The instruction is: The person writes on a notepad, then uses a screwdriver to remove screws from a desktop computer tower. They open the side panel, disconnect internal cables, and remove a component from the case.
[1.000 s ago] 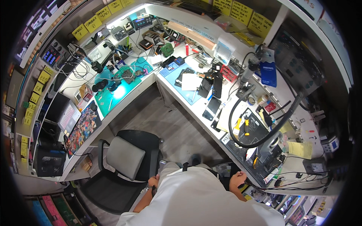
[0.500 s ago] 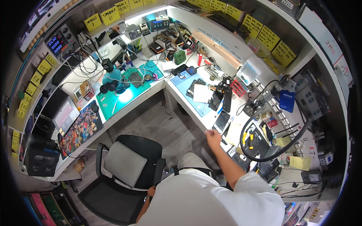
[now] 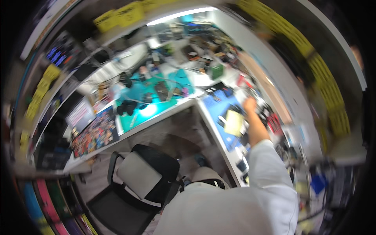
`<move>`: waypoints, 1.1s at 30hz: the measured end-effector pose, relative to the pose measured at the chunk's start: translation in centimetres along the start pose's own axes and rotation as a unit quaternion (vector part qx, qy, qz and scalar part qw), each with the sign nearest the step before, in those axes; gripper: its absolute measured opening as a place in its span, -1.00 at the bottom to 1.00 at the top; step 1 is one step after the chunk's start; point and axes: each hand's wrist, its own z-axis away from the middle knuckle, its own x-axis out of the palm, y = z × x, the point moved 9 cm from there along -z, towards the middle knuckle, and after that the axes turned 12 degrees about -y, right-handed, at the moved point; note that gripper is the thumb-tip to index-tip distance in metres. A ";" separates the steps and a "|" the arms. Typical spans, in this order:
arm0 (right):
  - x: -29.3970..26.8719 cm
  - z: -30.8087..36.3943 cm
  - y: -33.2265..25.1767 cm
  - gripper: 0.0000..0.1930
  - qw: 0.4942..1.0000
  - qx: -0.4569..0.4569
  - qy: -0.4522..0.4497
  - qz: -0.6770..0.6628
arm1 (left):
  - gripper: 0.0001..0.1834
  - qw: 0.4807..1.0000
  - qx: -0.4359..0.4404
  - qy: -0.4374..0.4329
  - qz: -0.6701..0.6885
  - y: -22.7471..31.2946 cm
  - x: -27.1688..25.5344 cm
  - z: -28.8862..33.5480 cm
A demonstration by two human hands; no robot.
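Observation:
The picture is heavily motion-blurred. My right hand (image 3: 249, 105) is stretched out over the right-hand bench, above a blue work mat (image 3: 222, 105) and just past a pale yellow sheet (image 3: 234, 122). Small dark tools and red parts lie around it; whether the fingers hold anything is too blurred to tell. My white sleeve covers the arm up to the forearm. My left hand is out of sight.
An L-shaped white bench (image 3: 172, 109) carries a teal mat (image 3: 150, 103), cables and small devices. A colourful mat (image 3: 94, 135) lies at the left. A black office chair with a grey seat (image 3: 139, 180) stands below. Yellow bins (image 3: 325, 78) line the shelves.
My right arm has reached further out over the right bench, from near my body to above the blue mat. The view has swung and turned blurry.

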 end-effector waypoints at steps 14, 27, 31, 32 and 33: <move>1.9 -7.7 -3.5 -0.48 0.939 -0.041 -0.237 0.247 | -0.44 0.985 -0.122 -0.050 0.108 3.8 4.6 5.4; -3.4 -3.5 -4.0 -0.58 0.980 0.111 -0.108 0.126 | -0.42 0.981 -0.129 -0.034 0.137 3.6 7.3 8.0; -4.7 -3.1 -3.1 -0.59 0.992 0.076 0.005 0.098 | -0.47 0.973 -0.156 -0.034 0.164 1.6 9.1 8.7; -5.0 -2.9 -2.8 -0.59 0.994 0.066 0.044 0.082 | -0.49 0.976 -0.148 -0.020 0.160 1.1 9.2 8.8; -5.3 -2.4 -2.9 -0.58 0.994 0.040 0.076 0.072 | -0.52 0.976 -0.148 -0.019 0.156 0.5 9.5 9.0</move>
